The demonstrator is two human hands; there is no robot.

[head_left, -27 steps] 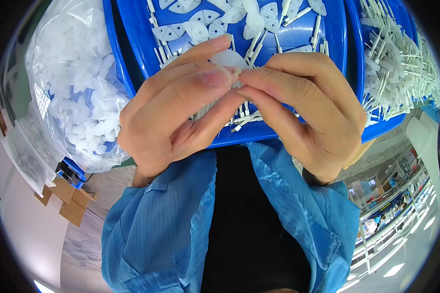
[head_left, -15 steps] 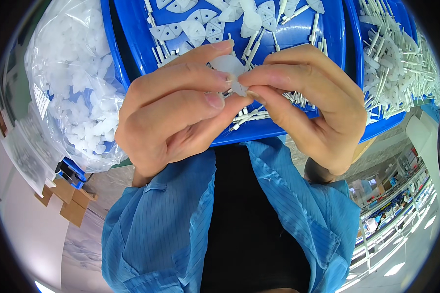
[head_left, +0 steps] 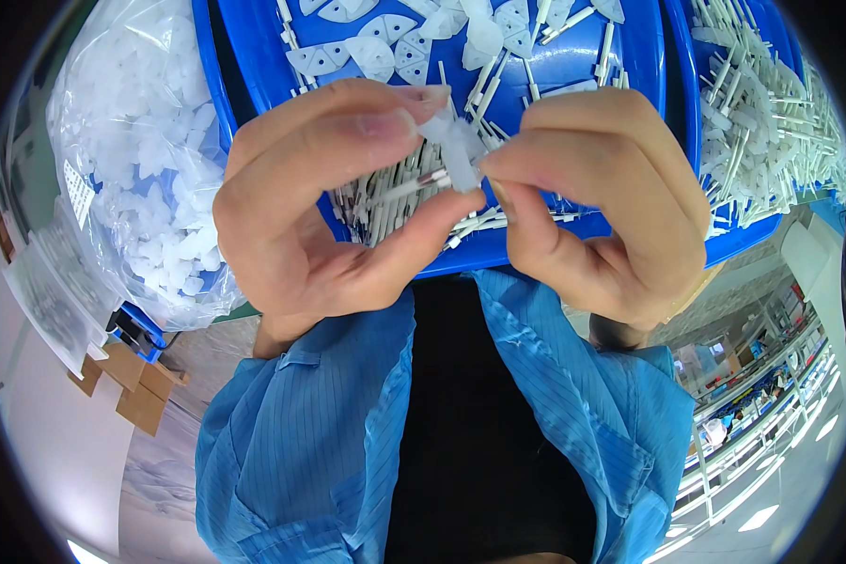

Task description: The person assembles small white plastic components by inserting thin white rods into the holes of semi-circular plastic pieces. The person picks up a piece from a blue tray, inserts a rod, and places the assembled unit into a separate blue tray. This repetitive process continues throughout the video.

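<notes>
Between both hands, over a blue tray, is a small translucent white plastic piece with a thin white rod standing out toward the left. My left hand pinches the piece, its index finger above and its thumb below. From the other side, my right hand grips the piece's edge between thumb and index finger. Beneath the left hand lies a pile of thin white rods in the tray. Flat, fan-shaped white plastic pieces with small holes lie in its far part. My fingertips partly hide the held piece.
To the left, a clear plastic bag is full of loose white pieces. Another blue bin on the right is heaped with white rods joined to flat pieces. Cardboard boxes sit lower left.
The held piece has turned and now shows more of its side. My left fingers have lifted and spread around it, uncovering the rod pile. My right hand has shifted slightly right.
</notes>
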